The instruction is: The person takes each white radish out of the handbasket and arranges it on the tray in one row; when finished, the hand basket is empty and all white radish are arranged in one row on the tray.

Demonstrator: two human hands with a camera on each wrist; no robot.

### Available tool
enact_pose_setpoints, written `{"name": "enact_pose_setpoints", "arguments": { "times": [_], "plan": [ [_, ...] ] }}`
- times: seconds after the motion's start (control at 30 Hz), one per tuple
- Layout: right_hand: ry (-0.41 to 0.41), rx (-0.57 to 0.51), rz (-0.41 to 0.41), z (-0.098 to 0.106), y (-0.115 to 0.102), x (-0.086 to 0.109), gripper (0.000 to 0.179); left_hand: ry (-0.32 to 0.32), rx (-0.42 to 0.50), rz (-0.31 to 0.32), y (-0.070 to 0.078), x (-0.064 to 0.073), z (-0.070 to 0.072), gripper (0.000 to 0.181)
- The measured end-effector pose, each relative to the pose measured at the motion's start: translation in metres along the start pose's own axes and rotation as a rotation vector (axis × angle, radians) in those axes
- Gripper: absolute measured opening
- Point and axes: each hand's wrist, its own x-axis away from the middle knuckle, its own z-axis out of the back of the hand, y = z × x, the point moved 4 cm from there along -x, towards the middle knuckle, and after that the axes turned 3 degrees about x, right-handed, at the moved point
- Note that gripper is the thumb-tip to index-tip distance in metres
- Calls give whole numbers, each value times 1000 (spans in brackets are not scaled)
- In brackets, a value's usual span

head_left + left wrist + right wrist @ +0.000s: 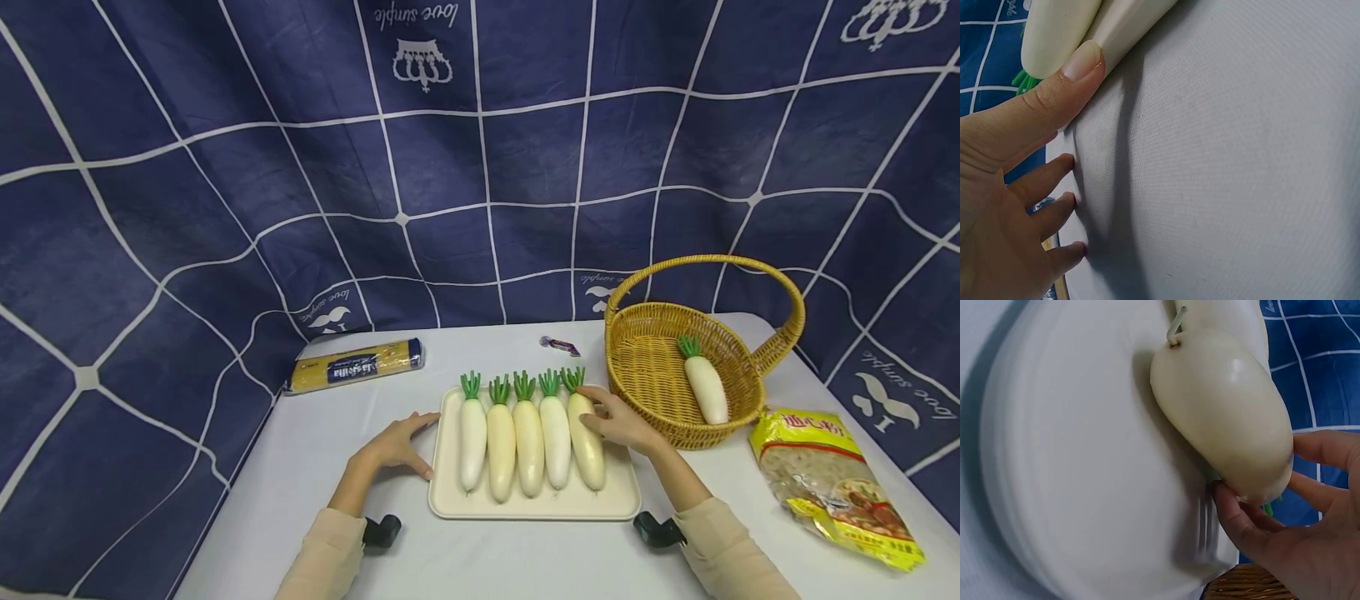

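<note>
Several white radishes with green tops lie side by side on a cream tray (536,510). My right hand (618,421) grips the rightmost radish (588,454) near its leafy end. In the right wrist view, fingers of that hand (1310,512) curve around the radish (1222,406), some on each side, and its rounded tip points away from them. At the tray's left edge is my left hand (393,442), fingers spread. The left wrist view shows its thumb (1054,94) at the tray rim (1125,28), beside a radish (1057,31), with the other fingertips near the tablecloth.
A wicker basket (637,333) with a tall handle stands behind on the right, one radish (707,387) inside. Beside it lies a yellow pasta bag (832,483). A spaghetti pack (356,365) rests at the back left. A small purple wrapped item (560,345) lies behind the tray.
</note>
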Motion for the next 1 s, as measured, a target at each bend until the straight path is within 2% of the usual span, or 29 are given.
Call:
{"name": "enact_pose_setpoints", "arguments": {
  "times": [0.37,0.67,0.9,1.0],
  "plan": [
    [-27,-78,5,-2,-2,0,58,4,-6,-16,1,0,0,102],
    [-17,-47,-29,2,-2,3,62,5,-2,-1,1,1,-1,102],
    [-22,93,30,6,-6,8,59,5,-4,5,0,1,0,102],
    [-23,114,37,6,-7,9,59,4,-5,9,0,1,-1,102]
  ]
}}
